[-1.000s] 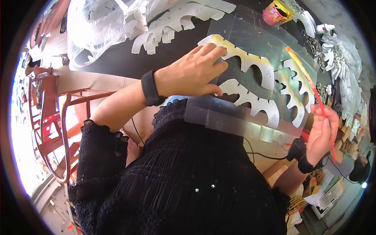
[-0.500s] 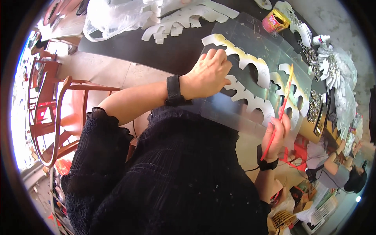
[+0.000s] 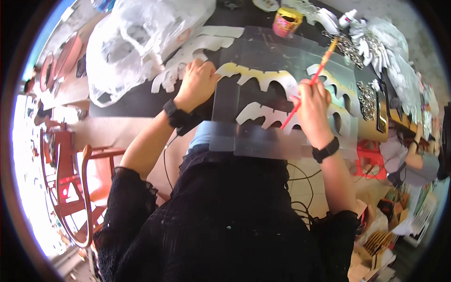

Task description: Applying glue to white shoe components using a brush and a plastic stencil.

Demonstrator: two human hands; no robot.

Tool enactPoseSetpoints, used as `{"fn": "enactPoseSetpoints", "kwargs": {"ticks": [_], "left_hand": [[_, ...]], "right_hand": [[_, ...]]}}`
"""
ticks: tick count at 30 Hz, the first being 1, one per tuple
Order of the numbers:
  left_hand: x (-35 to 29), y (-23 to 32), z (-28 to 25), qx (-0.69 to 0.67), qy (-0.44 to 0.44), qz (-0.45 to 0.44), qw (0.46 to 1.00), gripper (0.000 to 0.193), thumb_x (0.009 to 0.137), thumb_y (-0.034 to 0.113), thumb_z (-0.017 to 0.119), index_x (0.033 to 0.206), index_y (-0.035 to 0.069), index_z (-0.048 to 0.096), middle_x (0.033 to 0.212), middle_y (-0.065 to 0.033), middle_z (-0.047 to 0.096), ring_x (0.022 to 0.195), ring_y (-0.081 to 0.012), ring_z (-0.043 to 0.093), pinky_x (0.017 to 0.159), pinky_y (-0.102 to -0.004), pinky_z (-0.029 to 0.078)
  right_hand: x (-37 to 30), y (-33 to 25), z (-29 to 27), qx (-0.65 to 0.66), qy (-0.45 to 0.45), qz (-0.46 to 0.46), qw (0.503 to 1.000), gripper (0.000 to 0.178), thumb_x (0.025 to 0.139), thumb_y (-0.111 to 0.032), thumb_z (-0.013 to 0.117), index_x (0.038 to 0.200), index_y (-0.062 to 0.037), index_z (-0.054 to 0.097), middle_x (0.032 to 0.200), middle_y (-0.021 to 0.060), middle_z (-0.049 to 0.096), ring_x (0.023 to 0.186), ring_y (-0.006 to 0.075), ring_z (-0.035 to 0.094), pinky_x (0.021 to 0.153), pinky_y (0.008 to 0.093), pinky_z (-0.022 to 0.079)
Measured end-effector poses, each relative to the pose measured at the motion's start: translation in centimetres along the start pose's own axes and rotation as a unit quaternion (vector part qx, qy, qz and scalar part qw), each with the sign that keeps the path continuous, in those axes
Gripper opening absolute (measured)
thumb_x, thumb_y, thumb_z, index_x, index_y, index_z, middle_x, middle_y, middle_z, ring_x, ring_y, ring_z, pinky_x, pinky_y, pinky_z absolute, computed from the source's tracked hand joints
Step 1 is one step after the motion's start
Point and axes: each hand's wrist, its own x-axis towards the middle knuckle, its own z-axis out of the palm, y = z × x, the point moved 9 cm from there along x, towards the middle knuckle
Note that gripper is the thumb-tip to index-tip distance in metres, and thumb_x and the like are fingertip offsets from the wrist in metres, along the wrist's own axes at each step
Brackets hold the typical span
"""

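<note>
My right hand is closed around a red paintbrush; its yellow-smeared tip points up and away, toward the far right. Below that hand the handle slants over a white scalloped strip. My left hand has its fingers curled, with the thumb side at the left end of another scalloped strip, which has yellowish glue along its upper edge. The fingertips' exact hold is partly hidden. More glue-smeared scalloped pieces lie to the right of my right hand. Clear plastic sheets lie under the strips.
At the far side stands a pink tub with a yellow rim. Metal chains and a white bottle lie at right. A plastic bag and white cutouts are at left. A wooden chair stands left; another person sits right.
My left hand has moved left to the glue-smeared strip's end. My right hand has moved up over the sheets with the paintbrush. The whole view has shifted.
</note>
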Motion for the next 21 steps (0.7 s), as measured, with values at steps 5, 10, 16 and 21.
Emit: {"fn": "enactPoseSetpoints", "kwargs": {"ticks": [5, 10, 16, 21], "left_hand": [[0.0, -0.2, -0.4, -0.037, -0.007, 0.036, 0.999, 0.014, 0.073, 0.013, 0.062, 0.076, 0.001, 0.054, 0.078, -0.0137, 0.054, 0.080, -0.0300, 0.051, 0.075, -0.0369, 0.039], [0.2, -0.3, -1.4, -0.073, -0.030, 0.002, 0.997, 0.014, 0.075, 0.012, 0.061, 0.078, 0.000, 0.054, 0.074, -0.0135, 0.055, 0.072, -0.0261, 0.054, 0.067, -0.0337, 0.042], [2.8, 2.1, -2.2, -0.195, -0.110, -0.099, 0.970, 0.016, 0.078, 0.016, 0.058, 0.076, 0.000, 0.056, 0.069, -0.0122, 0.060, 0.064, -0.0265, 0.059, 0.059, -0.0331, 0.045], [7.3, 3.6, 0.9, -0.226, -0.158, -0.093, 0.957, 0.017, 0.083, 0.016, 0.057, 0.082, -0.001, 0.055, 0.066, -0.0026, 0.056, 0.059, -0.0075, 0.050, 0.054, -0.0223, 0.042]], "right_hand": [[0.9, 0.3, 2.1, 0.020, -0.018, 0.045, 0.999, 0.024, 0.069, -0.006, 0.065, 0.086, -0.0033, 0.047, 0.086, 0.0127, 0.054, 0.096, 0.0293, 0.046, 0.084, 0.0424, 0.029], [0.9, 0.6, 1.3, 0.221, 0.016, 0.094, 0.971, 0.020, 0.069, 0.006, 0.055, 0.079, -0.0048, 0.042, 0.070, 0.0109, 0.050, 0.071, 0.0293, 0.051, 0.064, 0.0378, 0.039], [1.6, 3.8, -3.6, 0.235, 0.088, 0.086, 0.964, 0.020, 0.078, 0.009, 0.055, 0.082, -0.0057, 0.041, 0.067, 0.0023, 0.042, 0.058, 0.0088, 0.040, 0.052, 0.0235, 0.038], [3.9, 7.1, -5.5, 0.172, 0.065, 0.073, 0.980, 0.019, 0.078, 0.005, 0.059, 0.082, -0.0040, 0.042, 0.067, 0.0059, 0.046, 0.056, 0.0151, 0.044, 0.053, 0.0262, 0.039]]}}
